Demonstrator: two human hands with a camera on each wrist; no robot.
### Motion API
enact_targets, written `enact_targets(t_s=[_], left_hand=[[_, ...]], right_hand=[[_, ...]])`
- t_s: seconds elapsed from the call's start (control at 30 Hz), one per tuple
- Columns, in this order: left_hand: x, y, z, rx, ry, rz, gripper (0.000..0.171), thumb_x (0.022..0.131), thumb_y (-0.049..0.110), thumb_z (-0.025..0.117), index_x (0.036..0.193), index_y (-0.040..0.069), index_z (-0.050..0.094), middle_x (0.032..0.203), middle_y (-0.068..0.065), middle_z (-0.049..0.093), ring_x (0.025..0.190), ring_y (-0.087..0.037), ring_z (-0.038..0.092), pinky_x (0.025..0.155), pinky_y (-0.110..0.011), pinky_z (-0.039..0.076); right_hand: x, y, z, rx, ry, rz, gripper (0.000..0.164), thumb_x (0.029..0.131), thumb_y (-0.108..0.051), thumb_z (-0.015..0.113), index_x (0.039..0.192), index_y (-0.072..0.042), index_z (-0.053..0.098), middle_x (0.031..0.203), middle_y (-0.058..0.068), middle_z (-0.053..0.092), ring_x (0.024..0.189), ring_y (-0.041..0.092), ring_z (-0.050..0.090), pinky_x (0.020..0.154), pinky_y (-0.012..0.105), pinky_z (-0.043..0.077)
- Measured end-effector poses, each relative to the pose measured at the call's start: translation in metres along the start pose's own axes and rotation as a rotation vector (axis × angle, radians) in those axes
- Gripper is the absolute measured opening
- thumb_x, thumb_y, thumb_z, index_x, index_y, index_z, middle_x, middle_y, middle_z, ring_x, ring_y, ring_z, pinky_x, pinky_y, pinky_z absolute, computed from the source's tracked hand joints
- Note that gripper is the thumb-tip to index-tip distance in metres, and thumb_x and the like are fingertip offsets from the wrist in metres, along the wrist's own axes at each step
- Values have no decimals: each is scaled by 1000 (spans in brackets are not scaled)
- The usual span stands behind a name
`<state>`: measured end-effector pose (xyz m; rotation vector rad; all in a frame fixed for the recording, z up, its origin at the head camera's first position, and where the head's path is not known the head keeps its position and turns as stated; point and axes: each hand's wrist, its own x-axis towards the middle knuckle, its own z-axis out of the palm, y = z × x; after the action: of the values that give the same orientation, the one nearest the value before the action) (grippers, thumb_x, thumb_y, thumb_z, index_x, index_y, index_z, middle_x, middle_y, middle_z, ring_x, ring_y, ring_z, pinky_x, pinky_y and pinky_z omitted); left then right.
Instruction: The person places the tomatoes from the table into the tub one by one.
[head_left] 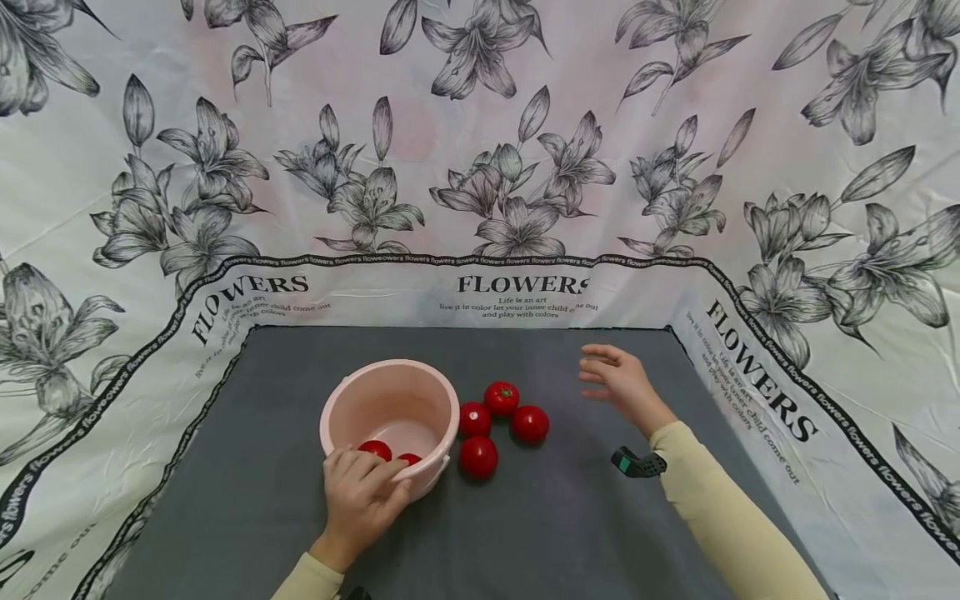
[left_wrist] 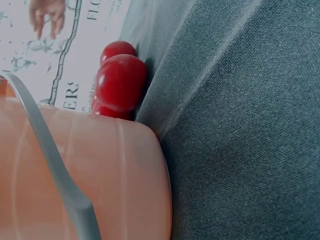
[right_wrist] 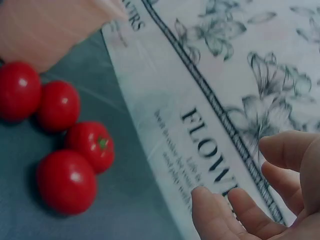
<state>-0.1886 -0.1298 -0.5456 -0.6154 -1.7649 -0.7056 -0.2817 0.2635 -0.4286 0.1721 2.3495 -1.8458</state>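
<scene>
Left hand (head_left: pixel 362 496) first: we see its fingers hooked over the near rim of the pink bucket (head_left: pixel 375 396), thumb outside, so they're gripping the rim. Two tomatoes sit inside by that wall: one red tomato (head_left: pixel 376 450) just past the fingers, and a second tomato (head_left: pixel 409 460) mostly hidden behind the rim and the index finger. We can't tell if the fingertips touch either one.

Right hand (head_left: pixel 618 379): raised over the table (head_left: pixel 570 533), fingers spread and a bit bent, holding nothing. Four more tomatoes lie on the table between it and the bucket, in a loose bunch just beside the bucket. Closest to the right-hand fingers is the right-hand tomato (head_left: pixel 530 424), left of them and nearer us, clearly apart. The stem-side-up tomato (head_left: pixel 502 399) is at the back, the left tomato (head_left: pixel 475 420) next to the bucket, the front tomato (head_left: pixel 477 458) closest to us. Whether the left one touches the bucket, we can't tell.

From the left wrist we get the grey handle (left_wrist: pixel 52 150) running across the bucket's outside. We have a flower-print sheet (head_left: pixel 420 292) behind and along both sides
</scene>
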Motion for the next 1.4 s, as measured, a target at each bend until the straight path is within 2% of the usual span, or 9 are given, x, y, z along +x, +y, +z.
enact_targets(t_s=[0.2,0.33,0.5,0.6,0.7,0.8,0.93,1.03,1.4], left_hand=[[0,0,0,-2,14,21,36,95,41,60,80,14,78,72,-5,67,71,-25,56,83,-48,36],[1,1,0,-4,17,20,36,94,41,60,80,14,78,71,-5,67,71,-25,55,83,-47,36],[1,2,0,2,19,20,36,94,41,60,80,14,78,71,-5,67,71,-25,55,83,-46,37],[0,2,1,3,22,20,36,94,41,60,79,13,78,72,-5,67,71,-26,56,82,-47,37],[0,2,0,5,15,11,37,94,41,59,80,13,78,72,-5,68,72,-26,56,83,-47,37],[0,2,-1,6,6,4,37,95,41,59,80,13,78,73,-5,68,73,-25,56,84,-47,37],[1,2,-1,7,9,8,37,95,42,59,80,13,78,73,-5,68,72,-26,57,83,-47,37],[1,1,-1,9,16,14,37,94,42,59,80,13,78,73,-5,68,72,-26,57,84,-47,37],[0,0,1,5,33,19,36,94,41,60,80,13,78,71,-5,68,71,-26,57,88,-47,37]], right_hand=[[0,31,-3,27,10,45,54,104,-27,56,153,-7,41,156,21,41,138,41,50,94,40,59],[3,48,0,45,9,49,55,104,-26,56,153,-6,40,158,23,38,131,35,57,93,40,59],[7,67,12,48,16,69,54,104,-24,56,152,-4,41,158,24,39,129,40,58,91,41,59],[9,77,22,51,21,92,54,103,-22,56,151,-2,42,157,25,41,138,48,48,90,41,60],[12,85,31,48,14,110,54,103,-21,57,151,0,42,155,26,43,136,48,50,89,43,60],[14,91,40,44,13,120,54,102,-21,58,149,1,44,152,26,46,128,45,55,89,46,60],[17,98,53,41,13,136,52,100,-19,62,146,1,49,145,24,53,111,33,60,86,48,60],[18,101,62,34,1,134,50,98,-17,62,144,1,50,141,23,56,106,26,61,84,48,60],[21,101,80,-14,28,93,46,94,-13,67,137,0,57,139,31,58,121,41,61,71,46,62]])
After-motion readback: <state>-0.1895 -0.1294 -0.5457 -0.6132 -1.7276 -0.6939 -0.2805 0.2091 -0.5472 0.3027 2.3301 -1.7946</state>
